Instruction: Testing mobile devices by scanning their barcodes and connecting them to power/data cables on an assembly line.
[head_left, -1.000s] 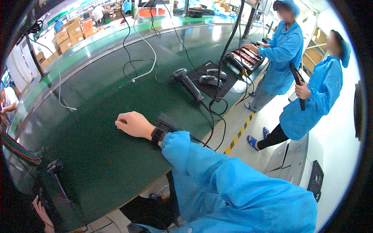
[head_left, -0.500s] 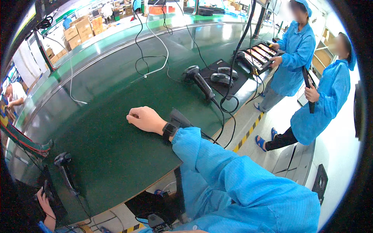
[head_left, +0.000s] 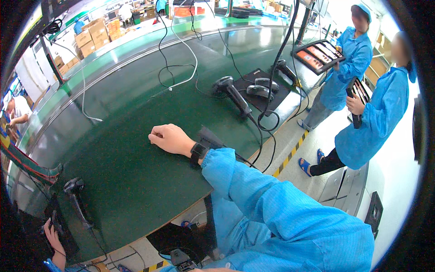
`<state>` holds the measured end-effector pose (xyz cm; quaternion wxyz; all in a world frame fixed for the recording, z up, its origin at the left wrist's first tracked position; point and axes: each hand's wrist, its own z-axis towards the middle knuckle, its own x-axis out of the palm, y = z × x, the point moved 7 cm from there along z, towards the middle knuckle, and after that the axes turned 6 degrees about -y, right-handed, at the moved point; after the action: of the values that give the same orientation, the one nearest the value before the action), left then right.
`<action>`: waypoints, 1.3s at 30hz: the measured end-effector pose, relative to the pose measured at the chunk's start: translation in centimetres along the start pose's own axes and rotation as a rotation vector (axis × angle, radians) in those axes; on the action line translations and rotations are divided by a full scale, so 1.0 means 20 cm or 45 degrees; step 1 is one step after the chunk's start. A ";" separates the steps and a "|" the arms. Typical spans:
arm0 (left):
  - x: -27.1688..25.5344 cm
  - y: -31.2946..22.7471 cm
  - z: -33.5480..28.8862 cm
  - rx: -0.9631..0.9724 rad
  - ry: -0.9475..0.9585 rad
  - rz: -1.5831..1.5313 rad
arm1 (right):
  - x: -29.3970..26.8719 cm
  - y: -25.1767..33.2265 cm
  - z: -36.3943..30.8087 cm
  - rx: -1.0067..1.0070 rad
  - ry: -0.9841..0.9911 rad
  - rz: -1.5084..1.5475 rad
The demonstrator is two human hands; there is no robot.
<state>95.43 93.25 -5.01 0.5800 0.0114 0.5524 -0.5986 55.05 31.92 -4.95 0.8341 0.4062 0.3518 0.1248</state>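
Observation:
My right hand (head_left: pixel 170 139) rests on the dark green work table, fingers loosely curled, and nothing shows in the gap between finger and thumb. A black band (head_left: pixel 197 153) circles that wrist. Just behind it lies a dark grey handheld device (head_left: pixel 210 137), partly hidden by my forearm. Farther right, a black barcode scanner (head_left: pixel 233 96) lies with its cable trailing off the near edge. At the lower edge, only a sliver of skin, apparently my left hand (head_left: pixel 217 270), shows beside a black device (head_left: pixel 181 258); its fingers are hidden.
Two mice (head_left: pixel 259 90) lie on a black mat (head_left: pixel 284 96), near another scanner (head_left: pixel 285 70). Loose cables hang overhead. At left are a scanner (head_left: pixel 78 199) and another person's hand (head_left: pixel 53 238). Two people in blue smocks hold black trays (head_left: pixel 319 56) at right.
The farther person at right has lifted a tray off the table and tilted it up. The nearer person has turned their tray, showing its face. My right hand is practically still.

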 end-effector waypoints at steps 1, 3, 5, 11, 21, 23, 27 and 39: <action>0.04 0.00 0.02 0.009 0.038 -0.083 | -0.01 -0.01 0.00 0.003 -0.002 -0.009; 0.10 0.01 0.05 -0.009 0.046 0.006 | -0.03 -0.04 -0.02 0.031 -0.030 -0.009; 0.08 0.05 0.05 -0.026 0.047 0.111 | -0.04 -0.03 -0.02 0.002 -0.039 -0.021; -0.03 0.14 -0.03 -0.050 0.011 -0.458 | -0.04 0.01 -0.02 -0.011 -0.013 0.005; -0.01 0.12 -0.05 -0.030 -0.076 0.106 | -0.01 0.02 -0.03 0.024 0.032 0.028; -0.01 0.12 -0.06 -0.036 -0.107 0.092 | -0.01 0.02 -0.03 0.041 0.041 0.027; 0.01 0.12 -0.06 -0.047 -0.142 0.065 | -0.01 0.02 -0.02 0.030 0.023 0.043; -0.02 0.10 -0.06 -0.147 -0.213 -0.046 | -0.01 0.01 -0.02 0.051 0.033 0.055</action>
<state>96.20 94.91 -6.48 0.6129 -0.0822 0.5356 -0.5752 54.65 32.12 -4.83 0.8182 0.4288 0.3561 0.1407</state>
